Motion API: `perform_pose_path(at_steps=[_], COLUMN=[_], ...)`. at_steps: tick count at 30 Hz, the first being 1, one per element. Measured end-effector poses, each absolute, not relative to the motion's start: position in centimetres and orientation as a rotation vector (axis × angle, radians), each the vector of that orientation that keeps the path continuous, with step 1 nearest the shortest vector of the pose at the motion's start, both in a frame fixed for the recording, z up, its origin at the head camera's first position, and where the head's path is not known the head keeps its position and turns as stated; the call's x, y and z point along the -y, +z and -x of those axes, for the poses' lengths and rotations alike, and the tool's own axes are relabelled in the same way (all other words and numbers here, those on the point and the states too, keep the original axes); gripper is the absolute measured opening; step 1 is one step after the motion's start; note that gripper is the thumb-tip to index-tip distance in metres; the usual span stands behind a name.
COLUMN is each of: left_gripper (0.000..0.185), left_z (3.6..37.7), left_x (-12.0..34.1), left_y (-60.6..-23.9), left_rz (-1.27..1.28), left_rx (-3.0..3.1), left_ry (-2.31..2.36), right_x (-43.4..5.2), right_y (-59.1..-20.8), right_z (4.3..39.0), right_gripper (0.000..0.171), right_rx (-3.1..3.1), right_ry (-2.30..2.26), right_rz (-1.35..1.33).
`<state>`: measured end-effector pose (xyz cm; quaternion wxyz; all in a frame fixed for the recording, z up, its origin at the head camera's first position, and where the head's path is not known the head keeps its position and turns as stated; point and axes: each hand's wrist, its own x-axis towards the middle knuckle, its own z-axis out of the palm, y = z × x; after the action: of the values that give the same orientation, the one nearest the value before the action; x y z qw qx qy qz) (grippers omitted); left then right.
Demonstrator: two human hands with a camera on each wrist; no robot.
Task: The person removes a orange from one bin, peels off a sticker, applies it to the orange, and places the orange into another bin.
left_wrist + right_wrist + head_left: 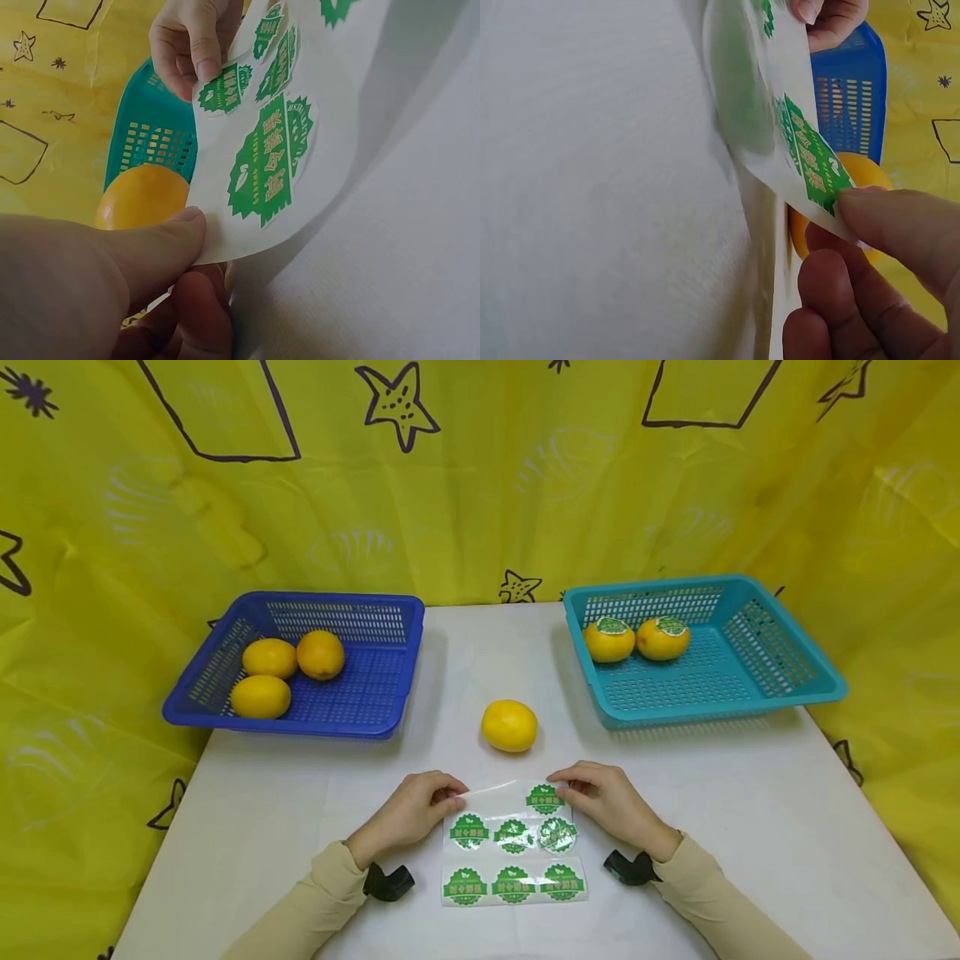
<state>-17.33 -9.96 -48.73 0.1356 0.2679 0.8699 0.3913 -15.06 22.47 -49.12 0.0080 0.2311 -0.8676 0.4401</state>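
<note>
Closest to me lies the sticker sheet [513, 852] on the white table [750, 827], its far edge lifted. My left hand [416, 810] pinches the far left corner between thumb and fingers. My right hand [603, 797] pinches the far right corner, at one green sticker [544, 798]. Just behind the sheet sits a lemon [509, 725]. Three lemons lie in the blue basket [375, 610], two stickered ones in the teal basket [780, 610].

The head camera looks forward and down over the white table [750, 827]. Each wrist camera sits close at table level beside the sticker sheet [247, 150], facing the opposite hand; all views share that sheet.
</note>
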Motion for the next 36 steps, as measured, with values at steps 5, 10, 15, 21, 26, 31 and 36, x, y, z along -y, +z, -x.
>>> perform_pose_path(at_steps=[5,10,15,21,26,31,36], left_gripper=[0.013,0.013,0.012,0.012,0.012,0.025,0.023], left_z=[17.5,17.6,17.5,17.5,17.2,17.0,18.2], left_x=[10.2,10.5,10.6,10.6,10.4,10.3,9.7], left_y=[-48.8,-48.8,-48.8,-48.8,-48.6,-48.2,-46.5], left_rz=[-0.758,-0.737,-0.735,-0.757,-0.790,-0.801,-0.853], left_rx=[-2.480,-2.453,-2.450,-2.472,-2.598,-2.730,-2.788], left_ry=[1.156,1.183,1.199,1.174,1.058,0.952,1.089], right_x=[-22.4,-22.4,-22.2,-22.1,-22.3,-22.3,-21.4], right_y=[-49.0,-48.9,-49.0,-49.3,-49.2,-47.9,-46.5], right_z=[15.1,15.1,15.2,15.3,15.4,15.7,17.0], right_gripper=[0.025,0.024,0.026,0.018,0.022,0.018,0.011], right_rx=[2.731,2.739,2.712,2.599,2.534,2.536,2.567], right_ry=[1.383,1.428,1.418,1.451,1.500,1.608,1.617], right_rz=[-0.738,-0.714,-0.715,-0.746,-0.774,-0.700,-0.582])
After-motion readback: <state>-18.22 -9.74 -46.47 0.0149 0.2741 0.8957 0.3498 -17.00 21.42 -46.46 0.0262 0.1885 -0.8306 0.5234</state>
